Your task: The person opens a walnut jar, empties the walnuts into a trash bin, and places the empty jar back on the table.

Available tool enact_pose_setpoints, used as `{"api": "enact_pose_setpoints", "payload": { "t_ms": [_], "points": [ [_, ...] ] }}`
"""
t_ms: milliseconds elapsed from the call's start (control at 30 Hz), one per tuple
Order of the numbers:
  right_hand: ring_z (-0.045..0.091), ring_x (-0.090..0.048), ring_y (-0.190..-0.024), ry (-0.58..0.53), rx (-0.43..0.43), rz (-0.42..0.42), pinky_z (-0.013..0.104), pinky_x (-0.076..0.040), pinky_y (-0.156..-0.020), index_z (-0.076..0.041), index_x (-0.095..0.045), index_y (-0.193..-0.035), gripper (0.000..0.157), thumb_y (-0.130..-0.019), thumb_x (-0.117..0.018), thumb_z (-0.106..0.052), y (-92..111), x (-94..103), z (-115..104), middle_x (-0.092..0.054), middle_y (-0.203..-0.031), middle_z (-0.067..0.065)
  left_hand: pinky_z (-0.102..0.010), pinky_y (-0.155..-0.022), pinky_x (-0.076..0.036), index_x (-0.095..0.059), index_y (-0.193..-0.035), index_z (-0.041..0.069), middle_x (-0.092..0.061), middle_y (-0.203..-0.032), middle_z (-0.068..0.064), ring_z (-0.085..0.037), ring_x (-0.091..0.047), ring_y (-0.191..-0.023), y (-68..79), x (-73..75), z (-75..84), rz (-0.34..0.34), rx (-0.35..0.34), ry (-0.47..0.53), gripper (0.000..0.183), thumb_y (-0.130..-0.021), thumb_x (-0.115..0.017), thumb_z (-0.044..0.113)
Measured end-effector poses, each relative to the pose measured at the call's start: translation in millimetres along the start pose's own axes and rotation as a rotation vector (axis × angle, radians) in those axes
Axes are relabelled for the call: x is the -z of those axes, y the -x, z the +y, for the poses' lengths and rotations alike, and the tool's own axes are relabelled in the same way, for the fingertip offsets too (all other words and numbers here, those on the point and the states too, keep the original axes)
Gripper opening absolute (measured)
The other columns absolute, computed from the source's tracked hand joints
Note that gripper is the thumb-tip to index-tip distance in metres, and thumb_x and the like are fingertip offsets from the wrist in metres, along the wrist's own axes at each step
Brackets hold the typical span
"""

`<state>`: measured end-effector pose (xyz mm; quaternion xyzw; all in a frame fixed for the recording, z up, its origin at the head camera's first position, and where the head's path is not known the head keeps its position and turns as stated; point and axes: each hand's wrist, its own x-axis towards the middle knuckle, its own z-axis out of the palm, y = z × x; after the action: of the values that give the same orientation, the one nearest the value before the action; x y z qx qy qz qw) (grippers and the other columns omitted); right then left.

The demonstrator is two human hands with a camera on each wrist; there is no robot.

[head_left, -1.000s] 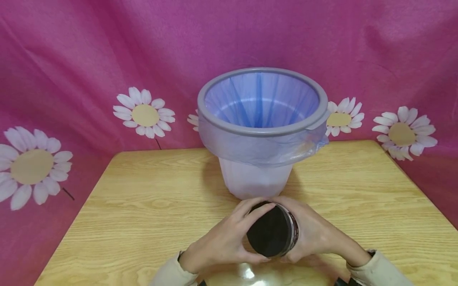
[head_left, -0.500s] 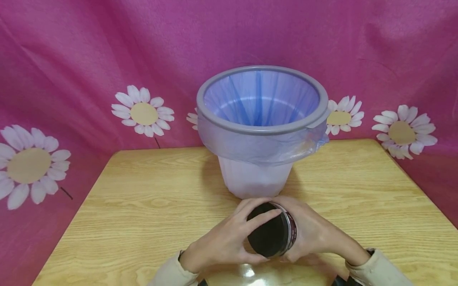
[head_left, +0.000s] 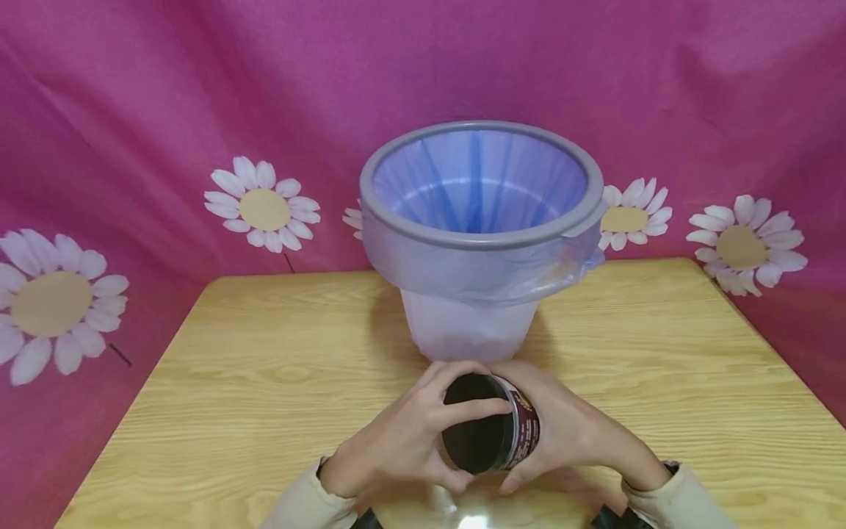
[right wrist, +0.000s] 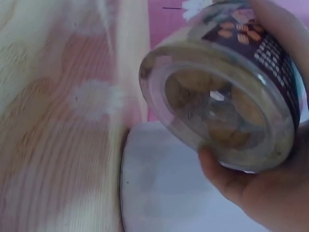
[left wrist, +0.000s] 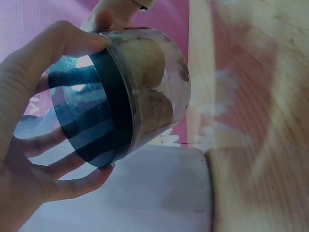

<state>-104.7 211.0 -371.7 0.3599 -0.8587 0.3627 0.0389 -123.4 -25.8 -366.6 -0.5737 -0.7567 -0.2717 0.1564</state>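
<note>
A clear plastic jar (head_left: 527, 430) with a black lid (head_left: 474, 452) and a dark printed label is between both hands, tilted with its lid toward the left. Round brown cookies (left wrist: 153, 108) show through its wall in the left wrist view. My left hand (head_left: 405, 433) grips the lid, thumb on one side and fingers spread around the other, one finger lying across the top. My right hand (head_left: 571, 426) holds the jar's body from the right. The jar's base (right wrist: 159, 94) is turned to the right wrist camera, held above the table.
A pale waste bin (head_left: 472, 323) with a grey rim and a bluish liner bag (head_left: 423, 268) stands just beyond the hands. Wooden table (head_left: 264, 382) spreads on both sides. A pink curtain (head_left: 317, 81) with daisies hangs behind.
Both hands and the jar have shifted slightly left. The jar has turned so more of its label shows, and the left index finger lies lower across the lid.
</note>
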Motion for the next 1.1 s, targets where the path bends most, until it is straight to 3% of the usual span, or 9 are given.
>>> {"api": "enact_pose_setpoints", "payload": {
  "t_ms": [167, 400, 500, 600, 733, 833, 1100],
  "points": [
    [0.015, -0.049, -0.116, -0.089, 0.028, -0.079, 0.031, -0.041, -0.099, -0.017, -0.04, -0.142, 0.117, -0.043, -0.094, -0.05, 4, 3.1, 6, -0.05, -0.134, -0.004, -0.029, -0.102, -0.039, -0.057, -0.13, 0.027, -0.041, -0.137, -0.008, -0.02, -0.041, -0.122, -1.2, -1.2, 1.0, -0.005, 0.008, 0.025, 0.081, -0.055, -0.086, 0.037],
    [0.021, -0.054, -0.113, -0.484, -0.016, -0.101, 0.032, -0.047, -0.095, -0.009, -0.039, -0.14, 0.104, -0.054, -0.095, -0.018, 6, -1.6, 25, -0.051, -0.132, 0.008, -0.03, -0.097, -0.043, -0.056, -0.13, 0.027, -0.042, -0.136, -0.008, -0.022, -0.043, -0.118, -2.0, 1.6, -0.6, 0.014, 0.041, 0.038, 0.083, -0.054, -0.087, 0.039],
    [0.021, -0.054, -0.113, -0.567, -0.056, -0.096, 0.033, -0.048, -0.093, -0.008, -0.039, -0.139, 0.102, -0.054, -0.094, -0.011, 6, -4.9, 27, -0.051, -0.131, 0.011, -0.03, -0.097, -0.042, -0.057, -0.129, 0.025, -0.044, -0.134, -0.008, -0.022, -0.044, -0.117, -2.8, 1.6, -2.6, 0.028, 0.029, 0.032, 0.083, -0.053, -0.087, 0.038],
    [0.019, -0.053, -0.114, -0.477, -0.044, -0.081, 0.031, -0.046, -0.095, -0.01, -0.04, -0.139, 0.104, -0.051, -0.096, -0.017, 5, -7.2, 24, -0.052, -0.131, 0.008, -0.029, -0.097, -0.042, -0.058, -0.129, 0.025, -0.044, -0.134, -0.009, -0.022, -0.044, -0.116, -3.0, 1.7, -2.1, 0.018, 0.012, 0.007, 0.081, -0.055, -0.086, 0.04],
    [0.015, -0.054, -0.113, -0.166, 0.025, -0.02, 0.029, -0.044, -0.097, -0.013, -0.042, -0.138, 0.114, -0.042, -0.097, -0.04, 3, -11.5, 15, -0.054, -0.128, -0.001, -0.027, -0.096, -0.042, -0.059, -0.13, 0.027, -0.043, -0.135, -0.008, -0.022, -0.044, -0.115, -2.3, 2.3, 1.6, -0.022, 0.01, -0.041, 0.081, -0.055, -0.085, 0.043],
    [0.013, -0.055, -0.108, -0.001, 0.06, 0.034, 0.031, -0.046, -0.094, -0.013, -0.045, -0.134, 0.113, -0.038, -0.097, -0.043, 0, -17.1, 8, -0.056, -0.123, -0.005, -0.026, -0.094, -0.043, -0.06, -0.129, 0.029, -0.043, -0.136, -0.007, -0.023, -0.045, -0.112, -2.0, 2.8, 3.4, -0.052, 0.02, -0.064, 0.083, -0.051, -0.086, 0.043],
    [0.009, -0.056, -0.101, 0.088, 0.012, 0.052, 0.034, -0.05, -0.085, -0.018, -0.048, -0.131, 0.112, -0.029, -0.093, -0.028, -1, -24.8, 3, -0.057, -0.118, -0.014, -0.024, -0.092, -0.041, -0.062, -0.128, 0.029, -0.046, -0.134, -0.007, -0.021, -0.048, -0.111, 2.8, 0.1, 4.5, -0.065, 0.045, -0.101, 0.086, -0.048, -0.087, 0.048]
  ]
}}
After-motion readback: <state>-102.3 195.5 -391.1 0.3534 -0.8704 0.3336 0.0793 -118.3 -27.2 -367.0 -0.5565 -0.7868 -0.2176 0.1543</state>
